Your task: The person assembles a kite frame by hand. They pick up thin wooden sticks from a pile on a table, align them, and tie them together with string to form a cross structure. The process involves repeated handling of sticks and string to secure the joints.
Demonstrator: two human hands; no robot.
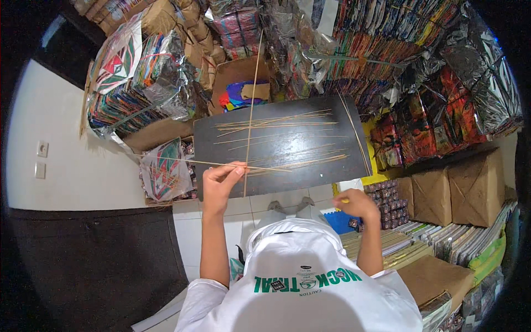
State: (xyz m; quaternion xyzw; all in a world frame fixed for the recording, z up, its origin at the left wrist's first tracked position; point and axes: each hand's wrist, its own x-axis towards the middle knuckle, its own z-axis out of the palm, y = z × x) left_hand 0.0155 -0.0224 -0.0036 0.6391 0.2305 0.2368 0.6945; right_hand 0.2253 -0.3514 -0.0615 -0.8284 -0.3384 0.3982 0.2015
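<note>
Head view: a person in a white shirt looks down at both bare hands over a dark board point(287, 166) strewn with thin bamboo sticks
Left hand point(218, 182): fingers and thumb pinched shut on two crossed sticks point(249, 138), right where they meet
Upright stick: runs from just below the pinch far up past the board's upper edge
Cross stick: runs sideways through the pinch, out to the left over a folded paper kite point(163, 174) and a short way right over the board
Right hand point(357, 203): curled into a loose fist well right of the pinch, just off the board's lower right corner; something small and yellow point(344, 200) shows at the fingers, too small to identify, so the grasp cannot be judged
Loose sticks point(282, 124): a scatter lying flat on the board, right of and above the pinch, mostly sideways
Progress, as a judgement: one cross frame is held in shape; no binding is visible at the joint; many sticks lie unused
Surroundings: stacks of colourful kites point(387, 44) in plastic wrap behind the board, brown paper parcels point(459, 188) to the right, white tiled floor point(193, 238) below
</note>
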